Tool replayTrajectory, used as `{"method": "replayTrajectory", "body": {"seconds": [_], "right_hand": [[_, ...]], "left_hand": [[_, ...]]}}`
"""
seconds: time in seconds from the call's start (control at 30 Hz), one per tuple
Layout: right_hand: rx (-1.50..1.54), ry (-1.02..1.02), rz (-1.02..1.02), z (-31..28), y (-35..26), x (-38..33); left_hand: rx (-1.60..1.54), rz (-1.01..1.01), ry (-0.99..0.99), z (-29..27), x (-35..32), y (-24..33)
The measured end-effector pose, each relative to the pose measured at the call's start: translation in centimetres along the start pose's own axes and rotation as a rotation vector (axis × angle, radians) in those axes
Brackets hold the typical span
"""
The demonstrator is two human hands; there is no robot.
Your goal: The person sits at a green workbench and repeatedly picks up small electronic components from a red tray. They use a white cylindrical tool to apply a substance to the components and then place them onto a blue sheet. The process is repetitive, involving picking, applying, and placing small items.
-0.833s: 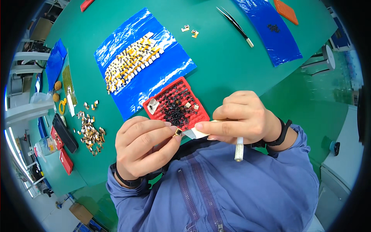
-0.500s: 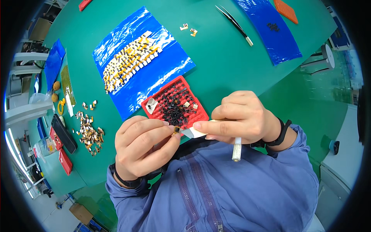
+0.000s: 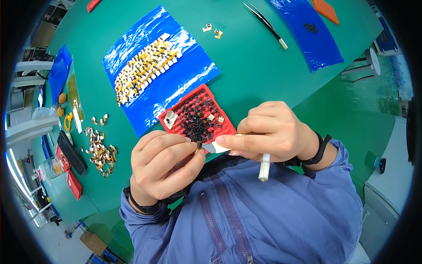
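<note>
My left hand (image 3: 165,165) pinches a small black-and-amber part (image 3: 199,145) between thumb and fingertips. In my right hand (image 3: 270,134) is a blade (image 3: 212,148) with a pale wrapping, its grey tip against or very near that part. A whitish stick with a clear end (image 3: 264,169) pokes out below the same hand; its upper end is hidden by the fingers. Just beyond both hands lies a red tray (image 3: 206,90) holding many tiny black round pieces (image 3: 195,125), a few cream squares and a scrap of white paper (image 3: 170,119).
Rows of small white-and-amber parts (image 3: 147,66) lie on a blue sheet (image 3: 176,86). Further parts are heaped (image 3: 102,152) at the left, near a black case (image 3: 71,153). Tweezers (image 3: 266,26) and another blue sheet (image 3: 303,35) with black pieces lie at the far right.
The whitish stick has swung a little to the left, and the blade has shifted slightly left with my right hand. My left hand keeps its pinch on the small part.
</note>
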State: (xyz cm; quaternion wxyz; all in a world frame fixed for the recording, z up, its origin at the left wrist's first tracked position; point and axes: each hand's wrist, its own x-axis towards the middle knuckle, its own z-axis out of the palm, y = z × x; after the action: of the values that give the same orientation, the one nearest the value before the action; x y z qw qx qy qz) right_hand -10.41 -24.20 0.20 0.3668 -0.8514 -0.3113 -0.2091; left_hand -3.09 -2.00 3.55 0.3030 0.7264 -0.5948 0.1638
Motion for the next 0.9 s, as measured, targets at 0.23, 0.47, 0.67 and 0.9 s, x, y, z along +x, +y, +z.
{"method": "replayTrajectory", "body": {"seconds": [0.23,0.47,0.67,0.9], "right_hand": [[0.001,-0.013,0.026,0.23,0.12,0.04],[-0.081,-0.043,0.009,-0.30,0.04,0.33],[-0.155,-0.021,-0.028,-0.33,0.09,0.31],[-0.198,0.079,-0.116,0.10,0.55,0.07]], "left_hand": [[0.057,0.028,-0.020,0.08,-0.16,-0.08],[0.085,0.048,-0.058,-0.12,0.07,-0.19],[0.056,0.015,-0.058,-0.27,-0.07,-0.17],[-0.028,-0.034,-0.044,-0.22,-0.17,-0.13]]}}
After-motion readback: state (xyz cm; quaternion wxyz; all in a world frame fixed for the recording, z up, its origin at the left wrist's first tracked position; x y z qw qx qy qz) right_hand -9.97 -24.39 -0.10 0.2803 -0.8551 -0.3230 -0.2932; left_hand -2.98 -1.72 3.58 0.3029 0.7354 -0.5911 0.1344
